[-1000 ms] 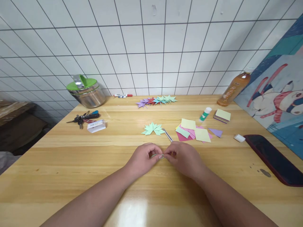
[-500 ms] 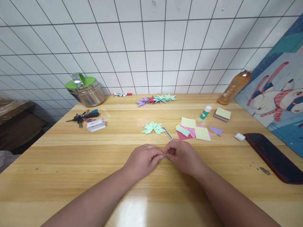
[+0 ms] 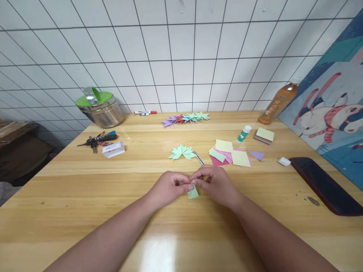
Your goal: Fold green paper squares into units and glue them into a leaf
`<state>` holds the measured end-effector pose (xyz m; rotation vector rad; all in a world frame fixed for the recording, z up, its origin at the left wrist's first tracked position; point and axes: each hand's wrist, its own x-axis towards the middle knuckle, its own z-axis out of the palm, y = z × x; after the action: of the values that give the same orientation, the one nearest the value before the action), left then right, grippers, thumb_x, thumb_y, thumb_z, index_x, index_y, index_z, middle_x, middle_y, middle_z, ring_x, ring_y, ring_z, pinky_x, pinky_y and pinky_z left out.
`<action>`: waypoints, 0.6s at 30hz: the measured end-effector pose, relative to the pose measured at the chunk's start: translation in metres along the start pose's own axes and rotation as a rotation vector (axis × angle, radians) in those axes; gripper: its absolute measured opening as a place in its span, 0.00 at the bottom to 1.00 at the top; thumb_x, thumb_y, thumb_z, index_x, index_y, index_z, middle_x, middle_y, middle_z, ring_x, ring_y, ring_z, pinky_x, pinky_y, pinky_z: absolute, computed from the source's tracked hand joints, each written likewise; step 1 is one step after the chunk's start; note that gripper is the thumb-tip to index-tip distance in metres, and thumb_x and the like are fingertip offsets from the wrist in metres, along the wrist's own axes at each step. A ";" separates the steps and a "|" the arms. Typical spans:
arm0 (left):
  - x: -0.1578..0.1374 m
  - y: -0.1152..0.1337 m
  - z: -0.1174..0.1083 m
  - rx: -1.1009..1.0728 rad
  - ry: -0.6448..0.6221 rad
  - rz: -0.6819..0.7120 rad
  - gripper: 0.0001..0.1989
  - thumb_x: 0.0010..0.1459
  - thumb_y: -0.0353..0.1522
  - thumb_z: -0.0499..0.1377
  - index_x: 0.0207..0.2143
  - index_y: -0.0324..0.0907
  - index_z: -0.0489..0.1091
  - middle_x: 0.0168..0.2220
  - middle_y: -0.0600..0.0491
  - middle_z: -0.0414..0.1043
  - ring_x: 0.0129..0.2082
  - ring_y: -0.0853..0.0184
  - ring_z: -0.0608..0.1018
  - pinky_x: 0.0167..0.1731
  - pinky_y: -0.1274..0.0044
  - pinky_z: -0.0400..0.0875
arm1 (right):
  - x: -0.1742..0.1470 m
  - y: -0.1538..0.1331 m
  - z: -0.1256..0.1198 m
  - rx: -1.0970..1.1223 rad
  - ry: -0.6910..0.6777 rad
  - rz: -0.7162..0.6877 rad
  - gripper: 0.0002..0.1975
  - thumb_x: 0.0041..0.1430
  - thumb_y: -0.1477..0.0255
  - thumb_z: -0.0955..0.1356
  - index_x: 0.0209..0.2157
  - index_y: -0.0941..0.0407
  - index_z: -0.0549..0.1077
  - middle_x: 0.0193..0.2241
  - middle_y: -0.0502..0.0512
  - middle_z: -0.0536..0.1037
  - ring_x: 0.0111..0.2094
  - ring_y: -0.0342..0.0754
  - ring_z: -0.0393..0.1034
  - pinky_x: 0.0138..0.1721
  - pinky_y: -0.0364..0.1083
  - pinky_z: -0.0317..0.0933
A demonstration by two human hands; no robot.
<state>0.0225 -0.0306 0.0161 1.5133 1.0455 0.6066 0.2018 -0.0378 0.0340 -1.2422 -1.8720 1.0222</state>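
Note:
A small piece of light green paper point(image 3: 193, 192) is pinched at its upper edge between my two hands, its lower part showing below the thumbs. My left hand point(image 3: 170, 189) closes on it from the left, and my right hand point(image 3: 213, 185) from the right; their fingertips meet. The fingers cover the paper's top. Just beyond the hands lies a utility knife point(image 3: 199, 158), partly behind my right hand. Farther on is a light green folded-paper fan of pointed pieces point(image 3: 182, 152).
Colored paper sheets point(image 3: 224, 146), a purple paper triangle point(image 3: 256, 155), a glue stick point(image 3: 244, 133) and a paper stack point(image 3: 264, 135) lie right. A phone point(image 3: 326, 185) and bottle point(image 3: 279, 102) are farther right. Keys point(image 3: 99, 139), a white box point(image 3: 114, 149) and a pot point(image 3: 104, 109) stand left.
The paper, seen before only as a thin edge between the fingertips, now shows its green face below my thumbs. Both hands have turned slightly. The view has shifted a little.

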 end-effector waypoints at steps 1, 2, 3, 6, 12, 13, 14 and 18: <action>0.000 0.000 0.000 -0.018 0.000 0.000 0.07 0.49 0.34 0.61 0.25 0.39 0.74 0.22 0.55 0.72 0.23 0.71 0.71 0.25 0.80 0.62 | 0.000 0.000 0.001 0.020 0.015 0.001 0.05 0.51 0.74 0.68 0.30 0.52 0.76 0.28 0.49 0.75 0.29 0.41 0.67 0.28 0.39 0.59; 0.000 0.000 0.000 -0.048 0.019 -0.007 0.06 0.48 0.34 0.62 0.25 0.40 0.75 0.23 0.55 0.73 0.24 0.70 0.72 0.26 0.80 0.63 | 0.000 -0.001 0.001 0.049 0.034 0.013 0.06 0.50 0.73 0.68 0.33 0.53 0.75 0.30 0.49 0.75 0.30 0.42 0.68 0.28 0.39 0.59; 0.000 0.000 0.000 -0.090 0.051 -0.020 0.06 0.47 0.34 0.63 0.26 0.40 0.75 0.24 0.54 0.74 0.25 0.69 0.73 0.27 0.79 0.64 | -0.001 -0.001 0.001 0.085 0.046 0.037 0.08 0.50 0.71 0.68 0.36 0.53 0.74 0.31 0.50 0.75 0.32 0.42 0.68 0.28 0.40 0.60; 0.000 0.000 -0.001 -0.246 0.142 -0.052 0.07 0.44 0.34 0.65 0.25 0.39 0.73 0.24 0.55 0.74 0.25 0.70 0.73 0.28 0.80 0.65 | -0.001 -0.001 0.000 0.181 -0.006 0.120 0.12 0.52 0.67 0.68 0.40 0.54 0.71 0.33 0.52 0.75 0.35 0.44 0.69 0.32 0.42 0.63; 0.002 0.004 -0.001 -0.493 0.210 -0.012 0.12 0.42 0.31 0.67 0.22 0.38 0.65 0.19 0.60 0.67 0.20 0.77 0.68 0.24 0.84 0.62 | -0.001 -0.003 0.004 0.323 -0.112 0.238 0.09 0.47 0.68 0.70 0.31 0.56 0.68 0.27 0.49 0.73 0.30 0.42 0.67 0.32 0.42 0.63; 0.002 0.004 0.000 -0.518 0.214 -0.007 0.12 0.42 0.31 0.67 0.23 0.38 0.65 0.19 0.60 0.67 0.20 0.77 0.68 0.24 0.84 0.62 | 0.000 -0.004 0.007 0.373 -0.121 0.261 0.10 0.46 0.69 0.70 0.29 0.56 0.67 0.25 0.48 0.71 0.29 0.42 0.66 0.29 0.41 0.63; 0.002 0.004 0.001 -0.542 0.214 -0.005 0.12 0.42 0.31 0.67 0.23 0.38 0.65 0.19 0.60 0.68 0.20 0.77 0.69 0.24 0.84 0.63 | 0.000 -0.004 0.009 0.417 -0.123 0.286 0.10 0.45 0.69 0.71 0.28 0.55 0.65 0.23 0.46 0.69 0.27 0.41 0.65 0.26 0.40 0.63; 0.001 0.004 0.006 -0.622 0.220 -0.023 0.14 0.43 0.31 0.67 0.25 0.39 0.63 0.22 0.58 0.70 0.24 0.75 0.72 0.28 0.82 0.66 | 0.002 -0.006 0.015 0.466 -0.045 0.360 0.11 0.44 0.70 0.70 0.27 0.55 0.63 0.21 0.44 0.65 0.25 0.40 0.63 0.21 0.39 0.63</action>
<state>0.0296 -0.0326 0.0180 0.9026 0.9190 0.9921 0.1857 -0.0410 0.0322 -1.2940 -1.3490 1.5812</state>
